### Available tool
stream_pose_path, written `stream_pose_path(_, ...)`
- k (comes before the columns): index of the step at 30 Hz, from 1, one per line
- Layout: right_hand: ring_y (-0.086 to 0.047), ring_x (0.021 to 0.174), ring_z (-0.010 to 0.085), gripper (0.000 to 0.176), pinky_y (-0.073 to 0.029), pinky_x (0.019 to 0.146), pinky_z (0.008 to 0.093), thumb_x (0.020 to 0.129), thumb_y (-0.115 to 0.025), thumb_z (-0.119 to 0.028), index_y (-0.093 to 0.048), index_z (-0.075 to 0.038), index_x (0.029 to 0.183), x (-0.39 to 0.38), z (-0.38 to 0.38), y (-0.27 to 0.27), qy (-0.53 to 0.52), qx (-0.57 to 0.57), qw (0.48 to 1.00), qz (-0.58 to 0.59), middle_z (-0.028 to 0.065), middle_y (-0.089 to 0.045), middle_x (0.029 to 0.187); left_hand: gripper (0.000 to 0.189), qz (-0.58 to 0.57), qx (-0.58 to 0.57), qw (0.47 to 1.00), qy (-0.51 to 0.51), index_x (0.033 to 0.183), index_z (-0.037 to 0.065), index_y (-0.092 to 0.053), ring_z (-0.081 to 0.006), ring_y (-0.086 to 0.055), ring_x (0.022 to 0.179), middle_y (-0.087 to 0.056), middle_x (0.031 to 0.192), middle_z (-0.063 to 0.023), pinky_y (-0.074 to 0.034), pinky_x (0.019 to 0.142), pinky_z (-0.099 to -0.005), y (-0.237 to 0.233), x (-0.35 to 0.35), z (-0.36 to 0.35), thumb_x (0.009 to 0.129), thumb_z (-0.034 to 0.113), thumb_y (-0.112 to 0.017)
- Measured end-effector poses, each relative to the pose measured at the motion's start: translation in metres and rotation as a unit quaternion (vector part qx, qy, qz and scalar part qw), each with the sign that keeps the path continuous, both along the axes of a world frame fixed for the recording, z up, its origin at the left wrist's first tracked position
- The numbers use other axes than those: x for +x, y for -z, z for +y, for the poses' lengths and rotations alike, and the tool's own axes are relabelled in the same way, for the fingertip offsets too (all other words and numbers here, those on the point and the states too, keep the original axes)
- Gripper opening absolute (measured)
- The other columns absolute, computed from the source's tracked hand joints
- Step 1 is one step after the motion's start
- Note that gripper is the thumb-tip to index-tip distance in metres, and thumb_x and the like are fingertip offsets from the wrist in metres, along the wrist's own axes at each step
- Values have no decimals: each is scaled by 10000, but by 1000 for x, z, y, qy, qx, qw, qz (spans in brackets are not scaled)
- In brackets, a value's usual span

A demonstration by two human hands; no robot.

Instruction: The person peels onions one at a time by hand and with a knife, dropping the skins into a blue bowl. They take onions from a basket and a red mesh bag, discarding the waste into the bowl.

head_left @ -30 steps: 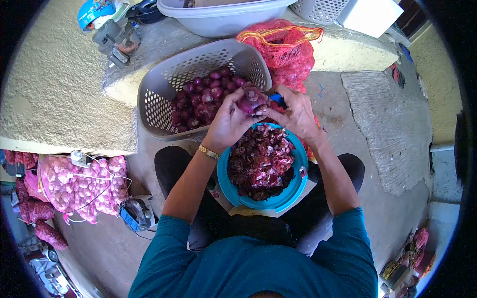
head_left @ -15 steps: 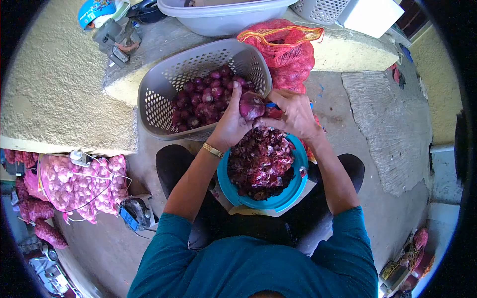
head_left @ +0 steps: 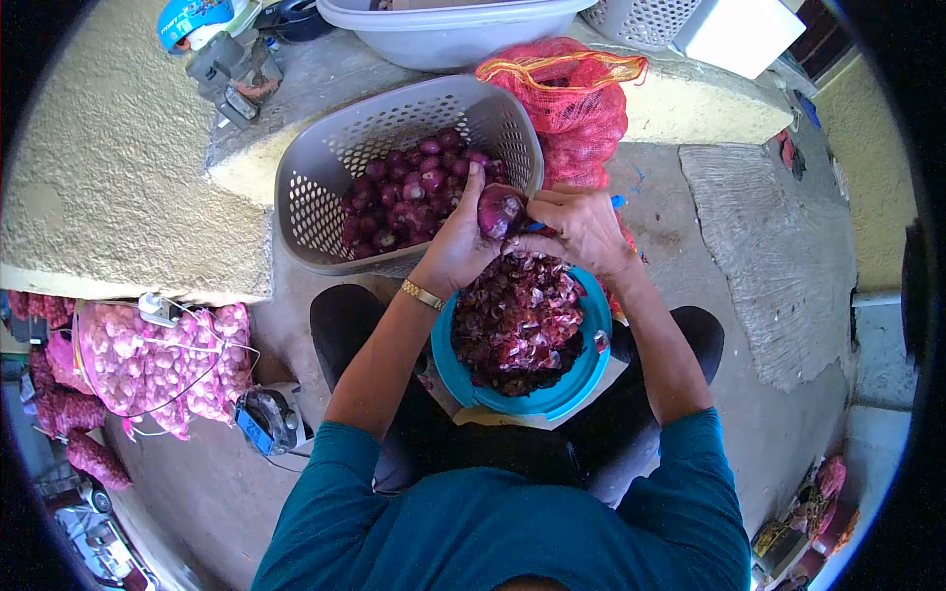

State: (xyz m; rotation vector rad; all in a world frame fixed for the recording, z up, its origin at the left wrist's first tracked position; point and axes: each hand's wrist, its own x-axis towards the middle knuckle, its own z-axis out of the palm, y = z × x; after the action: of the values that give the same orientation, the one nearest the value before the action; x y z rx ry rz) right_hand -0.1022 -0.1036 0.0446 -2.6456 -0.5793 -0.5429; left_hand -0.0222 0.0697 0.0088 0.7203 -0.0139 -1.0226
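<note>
A red onion (head_left: 500,212) sits in my left hand (head_left: 459,244), thumb along its side and fingers curled under it. My right hand (head_left: 588,231) is closed around a small blue-handled knife (head_left: 618,201) at the onion's right side. Most of the knife is covered by the fingers, and its blade cannot be made out. Directly below both hands, a turquoise basin (head_left: 594,366) between my knees holds a heap of dry onion skins (head_left: 522,320). Beyond my left hand, a grey-brown perforated basket (head_left: 307,212) contains many red onions (head_left: 409,192).
A red mesh sack (head_left: 576,123) of onions leans beside the basket. On the ledge behind stand a pale tub (head_left: 453,37) and a black-and-grey device (head_left: 232,79). Pink net bags of bulbs (head_left: 163,360) and a scale-like device (head_left: 271,422) lie at left.
The onion has turned slightly in my left hand. My right hand's fingers have bent closer to it, and more blue handle shows behind them.
</note>
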Motion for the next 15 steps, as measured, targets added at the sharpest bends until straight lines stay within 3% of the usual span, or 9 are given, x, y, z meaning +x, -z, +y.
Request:
stream_pose_path(2, -629, 738, 304, 462, -488, 607, 411, 732, -721, -496, -614, -72, 880, 0, -1, 2, -8, -19, 1000, 5, 79, -614, 779, 596, -44, 19, 999, -14, 1025, 77, -617, -169, -609, 944, -651, 976, -49, -507, 844, -349, 11, 1, -2, 932, 634, -426)
stream_pose_path(4, -632, 729, 310, 424, -486, 604, 406, 741, -755, -436, -602, -57, 852, -2, 0, -3, 1, 35, 999, 16, 95, -619, 780, 597, -88, 38, 995, -28, 1034, 73, -615, -176, -613, 947, -652, 977, -55, -509, 851, -354, 6, 1, -2, 931, 632, -430)
stream_pose_path(6, -653, 758, 286, 387, -503, 642, 372, 747, -773, -366, -613, -42, 887, -4, 1, -6, 33, 96, 993, 62, 100, -636, 814, 610, 18, -14, 1000, 15, 1065, 64, -609, -193, -622, 945, -653, 989, -71, -513, 840, -353, 0, 1, 2, 932, 631, -428)
stream_pose_path(8, -674, 787, 262, 358, -520, 680, 338, 753, -791, -296, -624, -28, 922, -3, 1, -6, 64, 155, 980, 107, 106, -653, 847, 617, 14, -21, 1000, 15, 1074, 59, -607, -199, -626, 944, -655, 1005, -76, -513, 838, -355, 7, 6, 3, 932, 632, -426)
stream_pose_path(10, -695, 841, 246, 370, -529, 724, 333, 747, -804, -248, -620, -29, 982, 1, 2, -4, 13, 226, 968, 109, 122, -677, 887, 625, 12, -26, 999, 14, 1084, 54, -606, -206, -630, 944, -657, 1020, -81, -514, 837, -356, 6, 6, 3, 932, 633, -424)
stream_pose_path(14, -692, 847, 280, 425, -530, 732, 362, 747, -802, -273, -600, -28, 1030, -4, 7, -8, 35, 227, 967, 112, 135, -676, 892, 651, 6, -13, 1000, -20, 1113, 48, -603, -205, -621, 974, -660, 1040, -80, -511, 843, -357, -12, 1, 2, 926, 643, -419)
stream_pose_path(15, -684, 836, 302, 438, -525, 720, 377, 758, -787, -300, -590, -28, 1039, -4, 6, -6, 46, 163, 980, 99, 144, -670, 882, 656, -4, -5, 1000, -29, 1126, 48, -600, -204, -617, 989, -660, 1045, -80, -509, 849, -359, -15, 0, 3, 924, 644, -419)
